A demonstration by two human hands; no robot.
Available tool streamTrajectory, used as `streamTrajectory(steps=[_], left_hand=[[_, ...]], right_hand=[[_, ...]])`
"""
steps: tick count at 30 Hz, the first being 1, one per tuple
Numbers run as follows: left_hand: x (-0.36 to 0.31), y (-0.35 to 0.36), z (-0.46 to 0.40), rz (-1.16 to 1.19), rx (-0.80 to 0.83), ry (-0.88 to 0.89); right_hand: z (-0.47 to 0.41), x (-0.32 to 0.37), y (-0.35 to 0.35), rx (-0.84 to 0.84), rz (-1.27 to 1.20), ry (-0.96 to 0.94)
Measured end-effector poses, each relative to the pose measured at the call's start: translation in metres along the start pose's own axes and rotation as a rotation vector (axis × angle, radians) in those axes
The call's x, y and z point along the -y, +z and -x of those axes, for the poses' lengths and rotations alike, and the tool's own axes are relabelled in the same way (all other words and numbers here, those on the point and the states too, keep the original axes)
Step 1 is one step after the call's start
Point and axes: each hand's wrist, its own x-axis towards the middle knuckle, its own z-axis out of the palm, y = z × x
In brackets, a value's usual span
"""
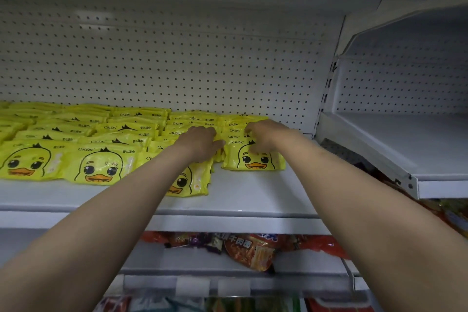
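Tidying rightmost row of duck packs (pixel 253 157), at right end of white shelf (pixel 248 192). Curled fingers of right hand (pixel 263 134) grip pack tops, likely pulling row straight; left hand (pixel 202 143) braces row's side (fingertips hidden, cannot tell grip).

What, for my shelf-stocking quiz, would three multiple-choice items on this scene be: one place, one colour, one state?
1. Where are the left hand and right hand?
A. on the rightmost row
B. on the lower shelf
C. on the pegboard
2. What colour are the packs?
A. red
B. yellow
C. blue
3. How do the packs lie?
A. hung on pegs
B. boxed
C. overlapping in rows

1 A: both hands touch that row.
2 B: yellow wrappers with a duck face.
3 C: each pack covers most of the one behind it on the shelf.
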Motion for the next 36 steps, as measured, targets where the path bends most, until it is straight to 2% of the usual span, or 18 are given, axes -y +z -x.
streamTrajectory(steps=[7, 16, 26, 31, 36], left_hand=[[0.014, -0.038, 0.048, -0.035, -0.231, -0.124], [0.022, -0.065, 0.184, -0.104, -0.402, -0.397], [0.022, -0.053, 0.362, -0.218, -0.478, -0.669], [0.037, -0.047, 0.421, -0.261, -0.439, -0.778], [0.068, -0.029, 0.458, -0.274, -0.434, -0.8]], right_hand=[[0.02, 0.034, -0.036, -0.16, -0.096, -0.196], [0.093, 0.099, -0.051, -0.29, -0.185, -0.507], [0.195, 0.194, -0.022, -0.237, -0.319, -0.867], [0.227, 0.24, -0.004, -0.188, -0.367, -0.962], [0.239, 0.29, 0.015, -0.106, -0.34, -1.02]])
